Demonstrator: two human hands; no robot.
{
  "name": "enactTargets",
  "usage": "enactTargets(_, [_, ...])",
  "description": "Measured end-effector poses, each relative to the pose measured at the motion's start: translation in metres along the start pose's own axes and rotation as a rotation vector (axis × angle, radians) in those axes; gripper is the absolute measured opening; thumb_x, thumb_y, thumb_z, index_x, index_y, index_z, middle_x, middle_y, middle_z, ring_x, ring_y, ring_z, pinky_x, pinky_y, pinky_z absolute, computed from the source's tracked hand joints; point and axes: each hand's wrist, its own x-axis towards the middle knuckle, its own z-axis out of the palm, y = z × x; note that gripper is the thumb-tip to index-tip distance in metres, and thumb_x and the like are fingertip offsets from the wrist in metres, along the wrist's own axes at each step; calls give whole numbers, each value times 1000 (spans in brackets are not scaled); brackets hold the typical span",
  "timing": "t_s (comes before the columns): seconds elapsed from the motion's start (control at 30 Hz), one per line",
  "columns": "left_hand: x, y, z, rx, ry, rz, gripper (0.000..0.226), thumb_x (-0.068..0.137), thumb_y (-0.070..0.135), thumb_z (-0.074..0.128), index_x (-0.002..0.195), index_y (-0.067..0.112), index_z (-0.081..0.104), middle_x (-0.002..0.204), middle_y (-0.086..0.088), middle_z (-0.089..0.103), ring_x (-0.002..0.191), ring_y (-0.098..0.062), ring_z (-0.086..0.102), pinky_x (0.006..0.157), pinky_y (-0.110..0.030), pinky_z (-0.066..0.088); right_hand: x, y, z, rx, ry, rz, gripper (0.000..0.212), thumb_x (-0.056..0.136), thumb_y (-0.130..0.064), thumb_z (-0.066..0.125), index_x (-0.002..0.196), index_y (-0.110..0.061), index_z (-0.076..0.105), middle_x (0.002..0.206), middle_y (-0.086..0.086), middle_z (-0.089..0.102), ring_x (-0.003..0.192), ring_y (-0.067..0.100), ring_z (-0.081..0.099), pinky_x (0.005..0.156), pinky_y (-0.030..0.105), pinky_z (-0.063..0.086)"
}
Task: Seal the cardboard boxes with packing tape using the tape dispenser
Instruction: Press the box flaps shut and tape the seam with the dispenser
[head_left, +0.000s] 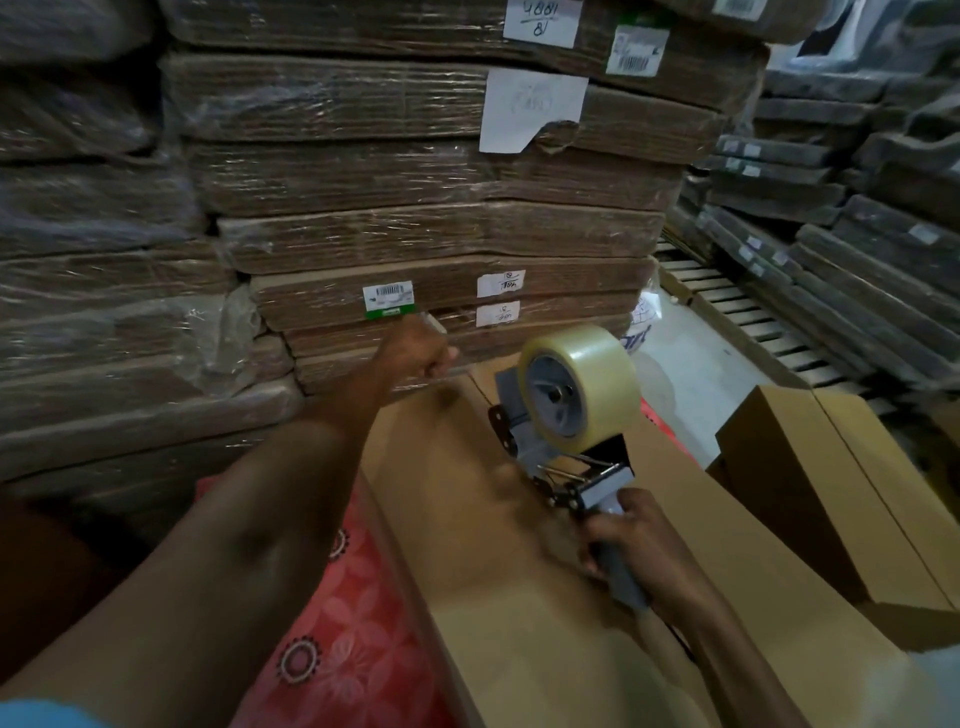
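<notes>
On the long cardboard box (519, 571), which runs away from the person, the tape dispenser (571, 415) is held by its handle in the closed right hand (631, 545), while the left hand (415, 353), fingers curled, is stretched to the far end.

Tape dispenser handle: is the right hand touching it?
Touching. The head view shows the right hand wrapped around the grey handle of the tape dispenser, fingers closed on it above the cardboard box.

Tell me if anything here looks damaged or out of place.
The white paper label on the wrapped stack of flat cardboard is torn along its lower right corner, with a jagged piece missing. Nothing else stands out; motion blur hides finer detail.
</notes>
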Motion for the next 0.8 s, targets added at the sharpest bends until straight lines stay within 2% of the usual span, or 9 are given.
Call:
enactTargets(0.07, [12,0,10,15,-48,26,17,91,11,70,91,-6,71,74,-16,69,63,-22,62,62,-35,52,3,-2,1,-35,-9,5,10,64,-5,62,58,0,57,52,20,49,46,26,46,50,35,34])
enactTargets(0.13, [25,-5,22,52,-75,25,21,94,14,67,95,-7,70,81,-21,70,69,-25,63,72,-40,55,8,-5,2,-54,-6,13,9,62,-9,61,58,-2,58,53,21,49,46,26,45,50,36,33])
enactTargets(0.23, [38,-17,32,85,-96,52,26,97,17,64,91,-8,70,77,-20,66,67,-24,60,69,-37,47,18,-4,1,-64,-9,18,11,65,-10,61,54,-10,57,53,20,49,47,25,46,52,36,33])
enactTargets(0.4, [36,-25,31,79,-97,80,24,97,9,60,73,10,58,69,-11,56,60,-19,50,59,-29,38,33,7,5,-88,-15,34,18,64,-11,65,60,3,56,54,22,50,48,27,46,54,40,34])
enactTargets(0.57, [42,-34,34,94,-149,99,29,98,11,59,69,12,58,73,-13,57,71,-24,53,72,-39,42,38,16,5,-135,38,71,20,56,-18,68,59,-1,59,52,21,51,47,28,46,53,40,34])
enactTargets(0.63, [41,-35,35,131,-142,88,23,96,12,62,75,5,66,81,-16,65,78,-30,60,79,-40,47,38,17,5,-154,37,71,24,58,-16,67,63,6,57,53,21,53,48,29,46,53,41,34])
enactTargets(0.7, [41,-36,36,168,-138,94,15,92,10,67,93,-3,74,98,-20,72,95,-35,66,91,-44,52,37,17,6,-173,47,80,25,60,-14,66,65,9,57,54,21,54,49,29,47,53,40,34])
enactTargets(0.8, [37,-30,38,263,-133,60,24,91,16,69,108,0,74,111,-18,72,106,-34,65,95,-44,52,37,16,8,-197,52,104,18,62,-13,67,62,3,60,53,20,56,48,28,48,53,39,35])
